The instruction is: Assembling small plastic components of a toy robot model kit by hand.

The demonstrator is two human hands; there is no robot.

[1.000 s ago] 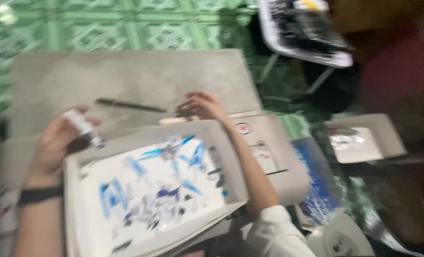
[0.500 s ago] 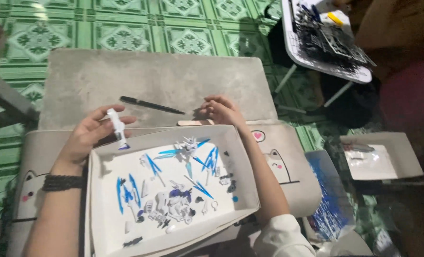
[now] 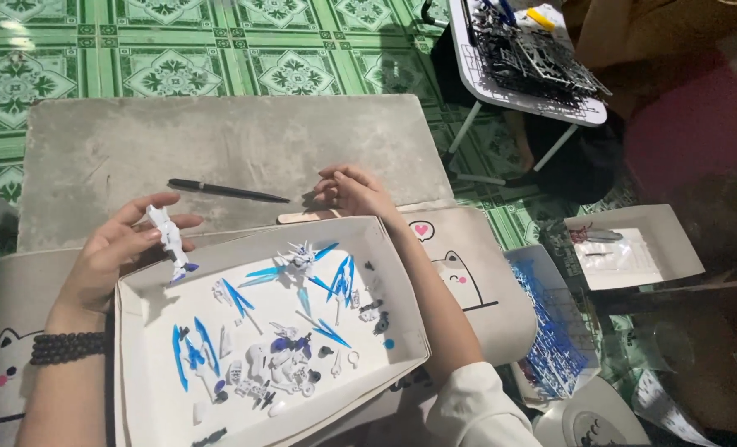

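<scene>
My left hand (image 3: 116,248) holds a small white model figure part (image 3: 166,236) with a blue tip over the far left corner of a white cardboard box lid (image 3: 401,331). The lid holds several blue, white and dark plastic model pieces (image 3: 290,327). My right hand (image 3: 356,190) rests just beyond the lid's far edge with its fingers curled on the grey table top (image 3: 219,141), next to a flat wooden stick (image 3: 306,216). A black pen (image 3: 228,191) lies on the table between the two hands. Whether the right fingers pinch anything is hidden.
A cream mat with cartoon cat faces (image 3: 468,281) lies under the lid. Blue part frames (image 3: 550,331) sit at the right, beside another open white box (image 3: 633,257). A small white folding table with dark part frames (image 3: 534,58) stands far right on the green tiled floor (image 3: 178,50).
The view has steadied and shifted. My left hand has lowered the white part slightly toward the lid's corner. My right hand stays near the wooden stick.
</scene>
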